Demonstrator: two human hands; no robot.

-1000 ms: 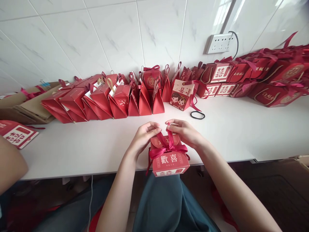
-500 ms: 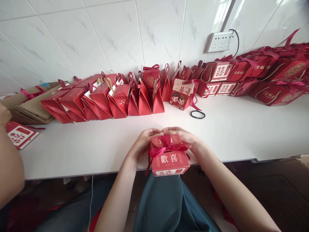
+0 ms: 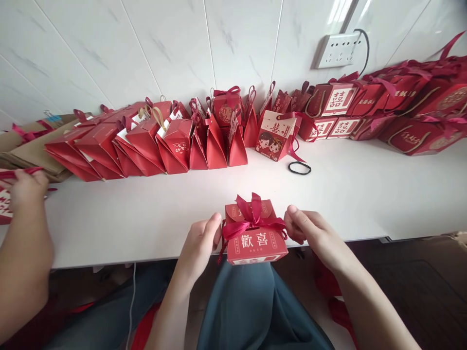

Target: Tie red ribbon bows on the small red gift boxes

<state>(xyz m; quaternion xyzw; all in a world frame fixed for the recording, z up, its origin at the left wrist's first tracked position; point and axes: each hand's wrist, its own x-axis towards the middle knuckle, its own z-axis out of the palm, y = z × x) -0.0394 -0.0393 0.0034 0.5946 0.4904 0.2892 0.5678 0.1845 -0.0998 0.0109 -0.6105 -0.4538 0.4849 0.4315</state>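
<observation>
Left hand [image 3: 200,239], right hand [image 3: 309,229] move from behind box [image 3: 256,250] to its ends | long axis between both, equally near | fingers curled, pinch on bow [image 3: 253,222] unclear

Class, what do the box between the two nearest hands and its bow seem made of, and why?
Box: probably printed card, low sheen; crisp folded edges, flat faces.
Bow: likely satin ribbon, fibre unclear; glossy highlights on soft folds.

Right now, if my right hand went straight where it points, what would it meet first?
Your right hand would probably meet the bow-tied red box in front of you; whether they touch is unclear.
</observation>
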